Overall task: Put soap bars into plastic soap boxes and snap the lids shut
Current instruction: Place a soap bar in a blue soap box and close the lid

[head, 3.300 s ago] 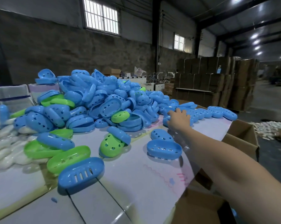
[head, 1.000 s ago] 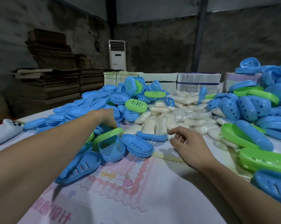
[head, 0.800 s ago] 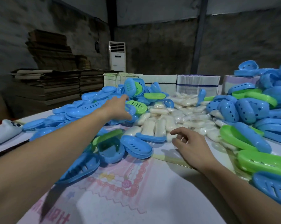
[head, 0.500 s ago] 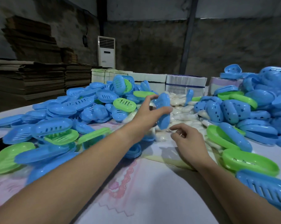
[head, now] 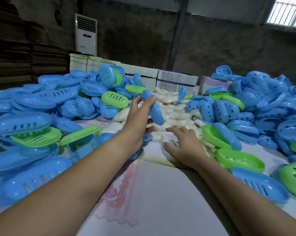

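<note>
Head view — left hand [head: 137,121] grips blue soap box [head: 154,109] | right hand [head: 184,143] spread, empty — no legible writing

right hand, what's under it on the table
The right hand lies open over wrapped white soap bars, which spread out beyond its fingers. Whatever is directly beneath the palm is covered, so whether it touches a bar cannot be told.

Bright blue soap boxes [head: 33,97] heaped along both side edges, lime green ones [head: 114,99] scattered among them, pale white soap bars [head: 171,114] mid-worktop, white worktop [head: 160,193] with pink zigzag print, white standing unit [head: 86,34] behind
</note>
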Demonstrator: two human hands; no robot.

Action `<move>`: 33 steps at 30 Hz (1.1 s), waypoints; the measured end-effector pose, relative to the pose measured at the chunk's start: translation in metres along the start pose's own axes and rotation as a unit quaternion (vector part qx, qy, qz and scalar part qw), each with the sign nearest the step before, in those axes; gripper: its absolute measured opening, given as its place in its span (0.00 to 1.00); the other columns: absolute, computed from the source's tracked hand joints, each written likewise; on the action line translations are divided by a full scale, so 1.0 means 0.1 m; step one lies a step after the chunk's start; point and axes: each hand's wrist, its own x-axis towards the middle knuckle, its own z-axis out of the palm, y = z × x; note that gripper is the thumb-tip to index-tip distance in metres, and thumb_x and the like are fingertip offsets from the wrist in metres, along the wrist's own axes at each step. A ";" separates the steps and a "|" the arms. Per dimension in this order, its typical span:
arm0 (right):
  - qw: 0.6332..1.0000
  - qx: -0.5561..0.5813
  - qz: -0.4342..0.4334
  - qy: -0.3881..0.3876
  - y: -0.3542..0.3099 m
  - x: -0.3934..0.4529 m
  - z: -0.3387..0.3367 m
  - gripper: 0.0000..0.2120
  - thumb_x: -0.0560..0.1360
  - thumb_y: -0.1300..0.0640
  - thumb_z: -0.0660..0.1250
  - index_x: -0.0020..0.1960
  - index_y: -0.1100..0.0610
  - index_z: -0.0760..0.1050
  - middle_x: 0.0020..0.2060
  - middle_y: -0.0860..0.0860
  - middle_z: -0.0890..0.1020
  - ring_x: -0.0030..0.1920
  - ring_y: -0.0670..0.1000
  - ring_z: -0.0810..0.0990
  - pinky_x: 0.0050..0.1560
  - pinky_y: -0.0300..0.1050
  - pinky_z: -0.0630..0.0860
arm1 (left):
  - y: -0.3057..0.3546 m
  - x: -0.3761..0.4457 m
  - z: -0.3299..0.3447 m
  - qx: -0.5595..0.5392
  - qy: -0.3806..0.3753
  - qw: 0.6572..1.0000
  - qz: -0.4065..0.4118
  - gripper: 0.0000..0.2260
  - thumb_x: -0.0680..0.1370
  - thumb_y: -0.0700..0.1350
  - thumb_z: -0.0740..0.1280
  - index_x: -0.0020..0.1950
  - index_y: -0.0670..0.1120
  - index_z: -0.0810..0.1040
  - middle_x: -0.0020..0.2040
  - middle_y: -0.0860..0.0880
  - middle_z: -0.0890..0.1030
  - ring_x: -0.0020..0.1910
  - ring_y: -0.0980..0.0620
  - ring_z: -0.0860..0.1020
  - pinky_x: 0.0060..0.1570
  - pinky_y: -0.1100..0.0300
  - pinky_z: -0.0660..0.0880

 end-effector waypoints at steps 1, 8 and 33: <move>0.999 -0.023 -0.026 -0.004 -0.05 0.01 0.04 0.26 0.75 0.43 0.66 0.72 0.44 0.68 0.64 0.52 0.75 0.62 0.58 0.69 0.64 0.50 0.65 | 0.01 -0.01 0.02 -0.024 -0.003 1.000 -0.010 0.15 0.80 0.59 0.66 0.65 0.58 0.73 0.51 0.51 0.80 0.37 0.55 0.80 0.28 0.65 0.74; 0.996 -0.052 -0.029 -0.065 -0.27 0.21 0.22 0.21 0.77 0.39 0.59 0.69 0.39 0.68 0.62 0.53 0.76 0.67 0.62 0.64 0.68 0.57 0.65 | 0.03 -0.08 0.05 -0.074 -0.026 0.996 -0.034 0.13 0.81 0.59 0.65 0.62 0.57 0.74 0.53 0.50 0.78 0.41 0.52 0.78 0.33 0.61 0.74; 0.856 0.458 0.232 0.057 0.12 0.05 -0.54 0.04 0.66 0.58 0.78 0.40 0.53 0.84 0.38 0.52 0.83 0.37 0.53 0.75 0.41 0.47 0.71 | -0.15 -0.07 0.04 -0.074 -0.109 0.990 -0.050 0.17 0.76 0.49 0.75 0.60 0.64 0.74 0.48 0.51 0.84 0.38 0.52 0.85 0.50 0.52 0.83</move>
